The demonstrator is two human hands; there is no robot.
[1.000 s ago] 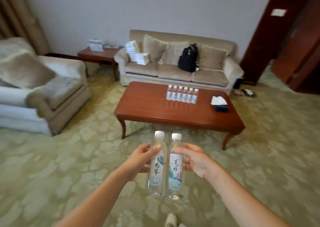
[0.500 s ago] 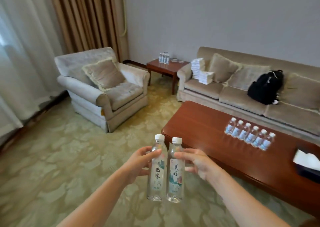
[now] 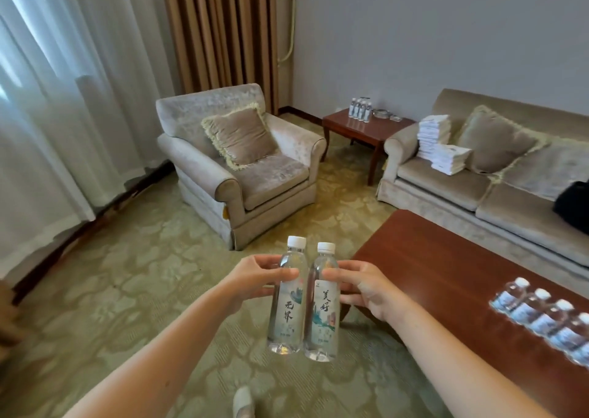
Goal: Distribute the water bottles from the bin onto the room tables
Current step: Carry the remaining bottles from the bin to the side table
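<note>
Two grips, lower centre: left hand (image 3: pixel 251 277) holds left bottle (image 3: pixel 288 299), right hand (image 3: pixel 366 290) holds right bottle (image 3: pixel 322 312); keep both upright toward the upper-middle side table (image 3: pixel 369 129).

Left hand (image 3: pixel 251 279), right hand (image 3: pixel 363 287), fingers (image 3: pixel 339 272) curled

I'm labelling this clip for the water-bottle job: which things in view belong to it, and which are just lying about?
Job: left hand holding left bottle; right hand holding right bottle; bottle row on coffee table; bottle cluster on side table.
Lying about: armchair; sofa; white stacks; black bag.
</note>
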